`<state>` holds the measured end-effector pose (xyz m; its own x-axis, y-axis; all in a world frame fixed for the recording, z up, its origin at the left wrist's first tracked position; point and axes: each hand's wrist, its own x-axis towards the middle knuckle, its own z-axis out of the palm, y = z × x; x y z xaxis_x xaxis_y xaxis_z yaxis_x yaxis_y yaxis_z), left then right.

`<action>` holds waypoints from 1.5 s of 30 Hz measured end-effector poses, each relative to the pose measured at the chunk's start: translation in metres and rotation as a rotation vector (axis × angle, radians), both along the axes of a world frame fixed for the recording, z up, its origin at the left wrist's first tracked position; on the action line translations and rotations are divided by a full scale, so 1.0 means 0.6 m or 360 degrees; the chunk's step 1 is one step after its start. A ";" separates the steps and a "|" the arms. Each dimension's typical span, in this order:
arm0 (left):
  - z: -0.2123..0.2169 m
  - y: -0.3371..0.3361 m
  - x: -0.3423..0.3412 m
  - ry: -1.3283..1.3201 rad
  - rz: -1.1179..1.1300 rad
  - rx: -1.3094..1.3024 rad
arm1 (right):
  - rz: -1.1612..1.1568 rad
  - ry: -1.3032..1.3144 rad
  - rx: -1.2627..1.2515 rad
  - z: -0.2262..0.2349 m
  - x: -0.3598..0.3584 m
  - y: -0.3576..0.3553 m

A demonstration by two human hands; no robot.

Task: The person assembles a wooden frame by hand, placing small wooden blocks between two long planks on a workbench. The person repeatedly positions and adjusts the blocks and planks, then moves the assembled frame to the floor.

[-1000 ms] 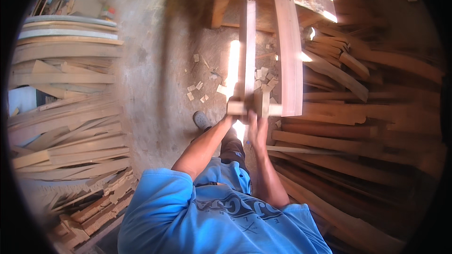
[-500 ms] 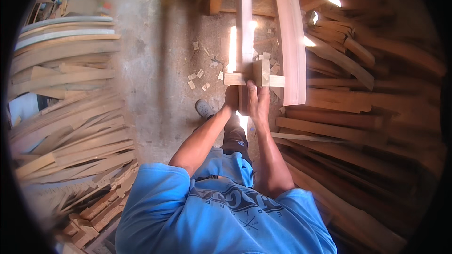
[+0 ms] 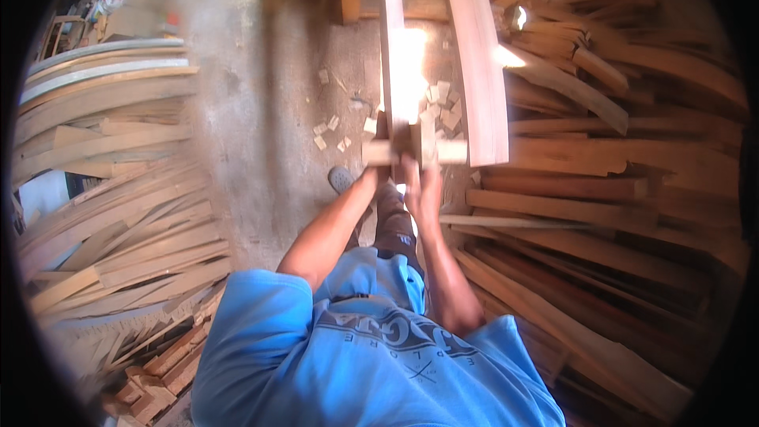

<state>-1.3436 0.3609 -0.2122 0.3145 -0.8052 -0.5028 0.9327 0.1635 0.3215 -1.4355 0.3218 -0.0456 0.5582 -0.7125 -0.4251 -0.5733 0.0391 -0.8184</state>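
Looked like the positioning step: pale, straight-edged wooden crosspiece point(image 3: 453, 152) lay across the long, smooth narrow board point(image 3: 390, 51). Right hand point(image 3: 423, 187) touched its squared block point(image 3: 425, 141), left hand point(image 3: 377, 177) sat mostly hidden; couldn't tell either's closure. Next move likely called for steadying it square.

At lower centre we see a blue short-sleeved T-shirt point(image 3: 316, 375) with dark print point(image 3: 407, 334); nearer mid-frame, dark trousers point(image 3: 393, 221) and a grey clog point(image 3: 341, 179).

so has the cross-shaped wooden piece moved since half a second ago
Yes, toward the person: the cross-shaped wooden piece is now closer to level with the near end of the wide plank.
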 end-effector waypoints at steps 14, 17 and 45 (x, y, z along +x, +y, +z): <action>0.059 -0.023 0.017 0.0276 0.0220 -0.0067 | -0.0167 -0.0241 -0.0228 0.000 0.066 -0.026; 0.052 -0.019 0.018 -0.0138 0.0157 0.0387 | -0.0036 -0.0453 -0.0324 0.012 0.110 -0.056; 0.053 -0.016 0.015 0.0216 0.0081 -0.0374 | -0.0120 -0.0268 -0.0325 -0.005 0.024 -0.004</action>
<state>-1.3345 0.3516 -0.1805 0.3000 -0.8897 -0.3442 0.9533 0.2667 0.1416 -1.4214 0.3192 -0.0485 0.5508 -0.8163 -0.1740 -0.4303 -0.0990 -0.8973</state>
